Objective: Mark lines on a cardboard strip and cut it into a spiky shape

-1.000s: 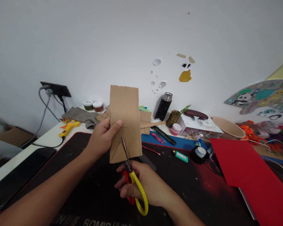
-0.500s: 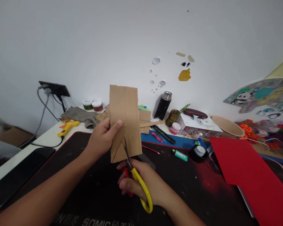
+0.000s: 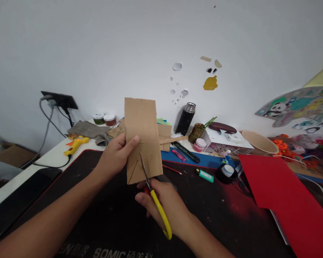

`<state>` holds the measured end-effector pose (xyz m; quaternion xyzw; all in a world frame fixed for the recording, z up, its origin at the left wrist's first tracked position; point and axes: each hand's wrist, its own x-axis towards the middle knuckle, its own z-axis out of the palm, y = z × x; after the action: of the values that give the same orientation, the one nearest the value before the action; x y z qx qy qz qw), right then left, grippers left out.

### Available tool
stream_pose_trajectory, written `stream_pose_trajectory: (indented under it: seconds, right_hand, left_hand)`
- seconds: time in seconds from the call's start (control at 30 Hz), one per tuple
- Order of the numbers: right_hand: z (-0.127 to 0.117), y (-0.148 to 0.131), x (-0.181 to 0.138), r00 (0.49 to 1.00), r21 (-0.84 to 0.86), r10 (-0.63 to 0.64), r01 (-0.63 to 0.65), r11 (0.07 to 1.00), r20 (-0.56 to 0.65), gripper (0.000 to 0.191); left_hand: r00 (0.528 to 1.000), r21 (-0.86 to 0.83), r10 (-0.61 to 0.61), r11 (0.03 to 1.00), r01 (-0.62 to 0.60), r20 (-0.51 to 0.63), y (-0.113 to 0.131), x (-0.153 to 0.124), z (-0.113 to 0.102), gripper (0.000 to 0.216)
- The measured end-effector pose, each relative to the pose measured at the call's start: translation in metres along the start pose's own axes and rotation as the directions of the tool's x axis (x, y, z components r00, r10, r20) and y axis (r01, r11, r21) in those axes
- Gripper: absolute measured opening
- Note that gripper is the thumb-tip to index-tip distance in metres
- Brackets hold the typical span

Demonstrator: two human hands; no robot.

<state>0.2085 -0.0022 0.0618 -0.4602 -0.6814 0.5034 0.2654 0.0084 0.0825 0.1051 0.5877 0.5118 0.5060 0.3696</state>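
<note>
My left hand grips the left edge of an upright brown cardboard piece, thumb across its front, above the black desk mat. My right hand is closed round the handles of scissors with one yellow and one red handle. The blades run up into the bottom edge of the cardboard, a little right of a diagonal crease.
A red paper sheet lies at right. Behind the cardboard stand a black flask, paint jars, a yellow glue gun, tape roll, pens, a paper bowl and cardboard scraps. A dark tablet lies at left.
The scissor handles have closed together and the blades have gone further up into the cardboard. My right hand has risen slightly. My left hand holds the cardboard much as before.
</note>
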Motion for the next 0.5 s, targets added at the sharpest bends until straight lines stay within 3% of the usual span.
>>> stream_pose_trajectory:
  seconds: [0.5]
  right_hand:
    - [-0.0006, 0.0022, 0.0027, 0.998, -0.075, 0.006, -0.010, 0.997, -0.055, 0.026]
  left_hand:
    - [0.997, 0.086, 0.045, 0.995, -0.041, -0.055, -0.0009, -0.0007, 0.0010, 0.053]
